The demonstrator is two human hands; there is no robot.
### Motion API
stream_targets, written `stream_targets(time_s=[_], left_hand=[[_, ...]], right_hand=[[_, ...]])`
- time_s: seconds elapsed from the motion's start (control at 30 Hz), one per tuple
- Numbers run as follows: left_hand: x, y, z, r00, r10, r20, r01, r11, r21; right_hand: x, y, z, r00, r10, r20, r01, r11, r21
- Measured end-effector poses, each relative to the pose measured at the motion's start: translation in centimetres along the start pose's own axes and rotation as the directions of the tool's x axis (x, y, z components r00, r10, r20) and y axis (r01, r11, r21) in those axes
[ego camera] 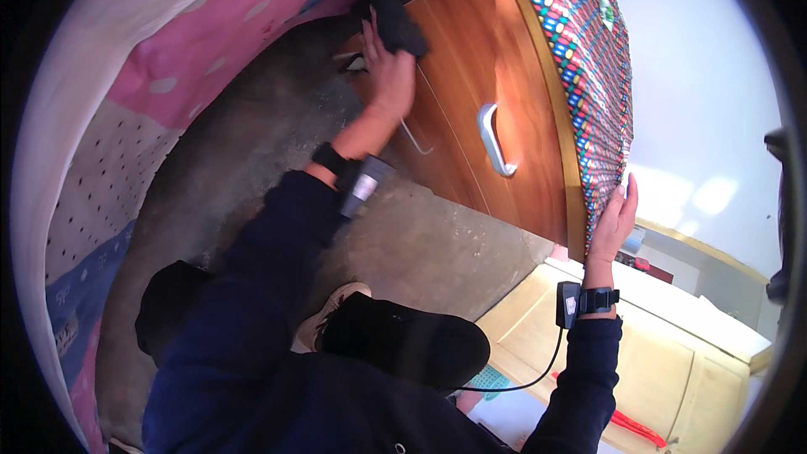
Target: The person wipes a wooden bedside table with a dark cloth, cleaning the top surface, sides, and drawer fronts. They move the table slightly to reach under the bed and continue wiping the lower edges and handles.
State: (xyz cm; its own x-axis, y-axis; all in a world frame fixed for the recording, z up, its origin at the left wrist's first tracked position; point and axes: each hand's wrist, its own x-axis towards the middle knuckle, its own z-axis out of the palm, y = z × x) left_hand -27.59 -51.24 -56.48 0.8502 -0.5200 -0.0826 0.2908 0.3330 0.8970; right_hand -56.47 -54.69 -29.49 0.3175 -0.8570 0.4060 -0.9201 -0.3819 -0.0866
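Note:
My left hand reaches forward with a dark cloth in it, at the far end of a wooden cabinet's front. The cloth is bunched and partly hides the panel edge. On the cabinet front is a silver pull handle, and a second, thinner handle sits lower down. My right hand rests at the near corner of the cabinet top, against its colourful patterned cover. Its fingers are extended and hold no loose object.
A bed with a pink cover stands along the left. Grey concrete floor lies between it and the cabinet. Pale wooden cupboard doors, with red ribbon, stand at lower right. A black cable hangs from my right wrist device.

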Motion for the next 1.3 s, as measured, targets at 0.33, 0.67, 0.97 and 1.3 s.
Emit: stream_targets(time_s=[0.33, 0.67, 0.97, 1.3], left_hand=[[-21.8, -1.0, 4.7, 0.867, -0.122, 0.483, -0.106, 0.903, 0.417], [-22.1, 0.7, 2.8, 0.773, -0.361, 0.521, 0.129, 0.895, 0.428], [-3.9, 0.3, 0.1, 0.990, -0.028, 0.141, -0.017, 0.951, 0.310], [0.4, -7.9, -2.7, 0.992, -0.117, -0.040, 0.122, 0.977, 0.173]], right_hand=[[-0.1, 0.0, 0.1, 0.987, 0.153, 0.049, -0.158, 0.979, 0.126], [-0.7, -0.2, -0.1, 0.983, 0.178, 0.043, -0.182, 0.978, 0.105], [-0.6, 1.4, 0.0, 0.986, 0.167, 0.026, -0.169, 0.969, 0.180], [-0.8, 0.2, -0.1, 0.978, 0.205, 0.038, -0.208, 0.959, 0.192]])
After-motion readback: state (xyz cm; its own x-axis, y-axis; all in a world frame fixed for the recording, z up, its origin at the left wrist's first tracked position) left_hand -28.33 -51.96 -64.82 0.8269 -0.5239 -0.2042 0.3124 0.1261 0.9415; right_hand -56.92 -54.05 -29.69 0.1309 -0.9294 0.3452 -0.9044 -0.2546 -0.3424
